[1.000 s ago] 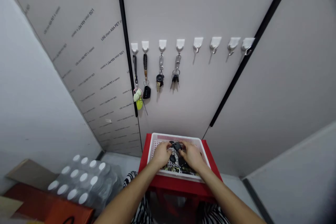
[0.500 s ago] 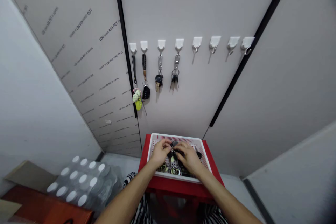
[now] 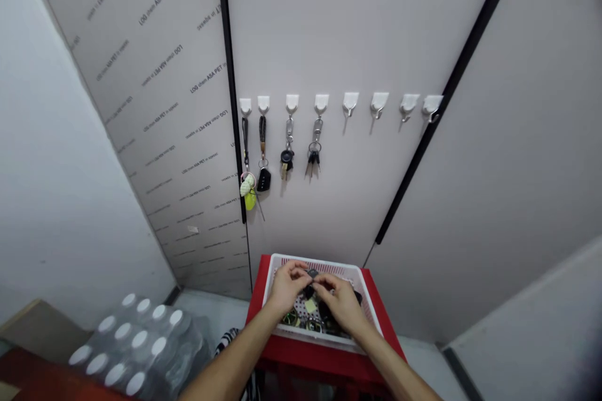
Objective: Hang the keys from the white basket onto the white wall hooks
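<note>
Over a white plastic basket, my left hand and my right hand meet with fingertips pinched together. Between them is a small dark key, partly covered by the fingers; its exact form is hard to make out. Below the hands, the basket holds metal key rings, a pale yellow tag and other dark pieces. Up on the wall panel, a bunch of keys, a key with a round black head, a black car key fob and a green charm hang from hooks.
The basket stands on a red stool. White adhesive hooks run in a row along the grey panel, several bearing nothing. Shrink-wrapped bottles with white caps sit at the lower left, by a cardboard flap.
The view has tilted up, so wall and basket appear lower. My hands stay together over the basket, fingertips slightly closer, with the dark key still between them.
</note>
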`<state>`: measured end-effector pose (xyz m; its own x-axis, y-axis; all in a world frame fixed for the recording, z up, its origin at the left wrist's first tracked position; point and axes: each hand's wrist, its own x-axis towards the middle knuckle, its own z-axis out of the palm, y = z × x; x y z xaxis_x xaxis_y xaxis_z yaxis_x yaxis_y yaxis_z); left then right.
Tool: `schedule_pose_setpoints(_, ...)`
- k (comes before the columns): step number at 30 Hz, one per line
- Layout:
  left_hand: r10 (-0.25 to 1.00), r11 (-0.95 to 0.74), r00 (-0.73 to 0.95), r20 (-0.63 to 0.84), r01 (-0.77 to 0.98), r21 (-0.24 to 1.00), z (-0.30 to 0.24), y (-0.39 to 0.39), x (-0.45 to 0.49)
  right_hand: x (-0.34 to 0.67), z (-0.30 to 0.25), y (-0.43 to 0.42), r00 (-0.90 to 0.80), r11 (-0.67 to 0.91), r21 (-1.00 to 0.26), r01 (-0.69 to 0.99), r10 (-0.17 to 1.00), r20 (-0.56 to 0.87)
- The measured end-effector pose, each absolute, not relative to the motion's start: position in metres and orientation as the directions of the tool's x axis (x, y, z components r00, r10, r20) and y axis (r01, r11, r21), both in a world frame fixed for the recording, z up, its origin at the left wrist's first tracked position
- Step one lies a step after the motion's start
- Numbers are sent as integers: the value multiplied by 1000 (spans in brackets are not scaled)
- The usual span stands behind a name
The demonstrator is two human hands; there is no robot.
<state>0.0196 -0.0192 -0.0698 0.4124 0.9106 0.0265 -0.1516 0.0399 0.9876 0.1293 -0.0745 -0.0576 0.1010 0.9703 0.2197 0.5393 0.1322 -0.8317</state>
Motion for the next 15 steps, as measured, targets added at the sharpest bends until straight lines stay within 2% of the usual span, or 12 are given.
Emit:
schedule_pose_setpoints(3, 914, -3, 403, 57, -133, 991, -62, -20, 21, 128, -51, -75, 155, 85, -845, 527, 969, 195)
schedule_pose_setpoints(8, 878, -99, 448, 170, -177, 979, -36, -21, 33, 142, -18, -69, 174, 136, -853, 504, 951, 255)
schedule_pose_setpoints(11, 816, -139, 528, 234, -214, 967, -10, -16, 48, 158, 21, -58, 129, 192, -832, 521, 945, 299)
schedule_pose_setpoints(15, 840, -245, 428, 334, -251, 937, 43, 2, 71, 174, 87, -39, 115, 272, -773, 572, 907, 405)
